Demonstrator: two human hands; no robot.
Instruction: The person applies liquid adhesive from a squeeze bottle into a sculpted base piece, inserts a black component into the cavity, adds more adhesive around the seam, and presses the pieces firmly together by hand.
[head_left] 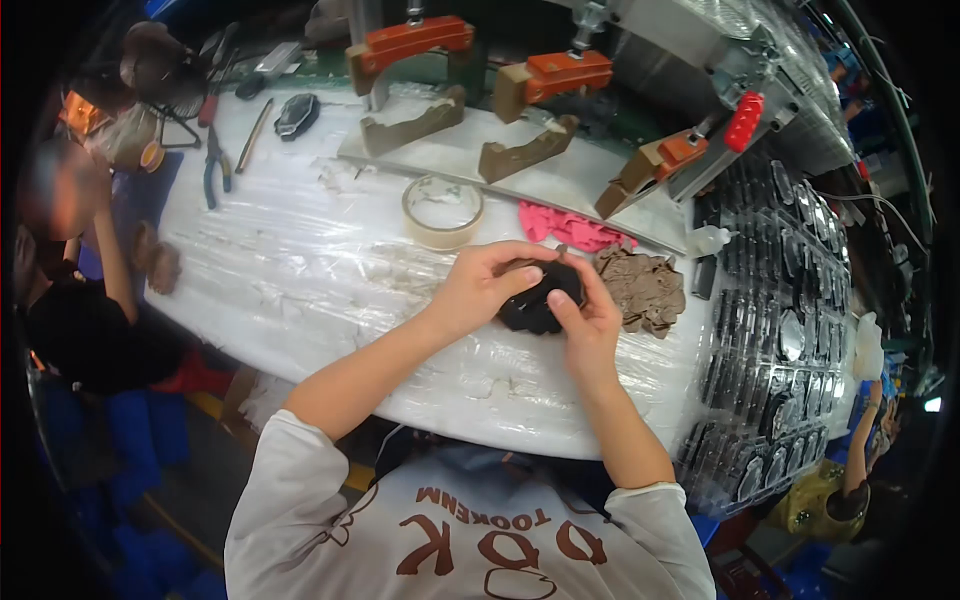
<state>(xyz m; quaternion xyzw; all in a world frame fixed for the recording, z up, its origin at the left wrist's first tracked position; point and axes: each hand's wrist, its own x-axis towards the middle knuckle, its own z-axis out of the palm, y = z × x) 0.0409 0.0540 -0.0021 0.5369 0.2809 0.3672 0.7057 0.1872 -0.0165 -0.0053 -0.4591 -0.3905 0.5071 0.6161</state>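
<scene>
My left hand and right hand grip the black piece from both sides above the table, steadying it under my thumbs; the brown lump sits within easy right-hand reach. The piece's long axis perhaps runs sideways, but my fingers hide which way it points.

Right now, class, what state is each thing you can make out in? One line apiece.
Left hand, gripping the black part
Right hand, gripping the black part
Black part, held in both hands
Tape roll, lying flat
Pliers, lying with handles spread
Pink cloth, crumpled
Brown lump, creased
Table, covered in film
</scene>
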